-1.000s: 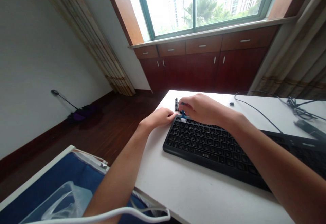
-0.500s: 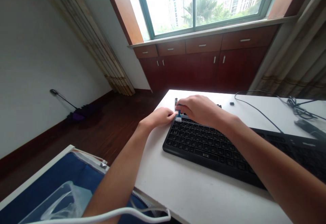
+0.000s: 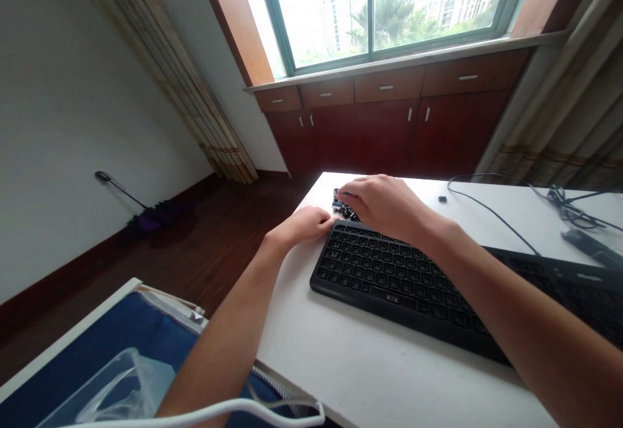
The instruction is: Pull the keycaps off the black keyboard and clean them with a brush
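Observation:
A black keyboard (image 3: 394, 272) with its keycaps off, showing rows of bare key sockets, lies on the white table. My left hand (image 3: 304, 224) grips its far left corner, thumb at the edge and the other fingers partly hidden. Above the keyboard's far edge, my right hand (image 3: 382, 198) is closed on a small brush (image 3: 348, 194). Only a sliver of the blue handle shows between the fingers; the bristles are out of sight. Loose black keycaps (image 3: 346, 213) lie in a heap behind the keyboard, partly covered by my right hand.
One dark keycap or small cluster (image 3: 442, 199) sits apart on the table (image 3: 389, 356). A black cable (image 3: 501, 214) runs from the keyboard to a tangle at right, near a dark object (image 3: 588, 246). Blue fabric with a clear plastic bag (image 3: 121, 389) is at lower left.
My right hand has lifted slightly and tilted the brush, so its pale bristles no longer show over the keyboard's corner. My left hand has stayed at the corner.

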{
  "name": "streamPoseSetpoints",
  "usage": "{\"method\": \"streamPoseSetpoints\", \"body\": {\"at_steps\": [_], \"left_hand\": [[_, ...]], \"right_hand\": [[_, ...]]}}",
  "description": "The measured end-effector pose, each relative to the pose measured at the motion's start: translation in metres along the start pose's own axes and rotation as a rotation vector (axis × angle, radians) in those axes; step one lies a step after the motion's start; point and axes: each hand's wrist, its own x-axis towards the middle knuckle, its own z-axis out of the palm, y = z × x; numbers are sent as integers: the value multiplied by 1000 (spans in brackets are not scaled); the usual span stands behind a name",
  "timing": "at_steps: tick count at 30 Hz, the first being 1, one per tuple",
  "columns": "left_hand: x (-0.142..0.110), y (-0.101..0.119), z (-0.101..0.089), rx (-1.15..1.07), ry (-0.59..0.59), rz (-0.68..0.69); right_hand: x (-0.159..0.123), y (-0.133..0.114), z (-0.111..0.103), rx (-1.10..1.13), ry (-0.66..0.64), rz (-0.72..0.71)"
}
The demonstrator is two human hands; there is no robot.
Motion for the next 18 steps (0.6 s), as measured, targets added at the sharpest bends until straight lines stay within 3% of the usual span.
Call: {"method": "streamPoseSetpoints", "body": {"at_steps": [3, 6, 13, 18], "left_hand": [[1, 1, -1, 0, 4, -1], [1, 1, 1, 1, 6, -1], [3, 4, 3, 4, 6, -9], [1, 5, 2, -3, 7, -10]], "right_hand": [[0, 2, -6, 73, 1, 28], [-2, 7, -8, 99, -91, 32], [-5, 7, -20, -98, -69, 55], [-5, 5, -39, -196, -156, 113]]}}
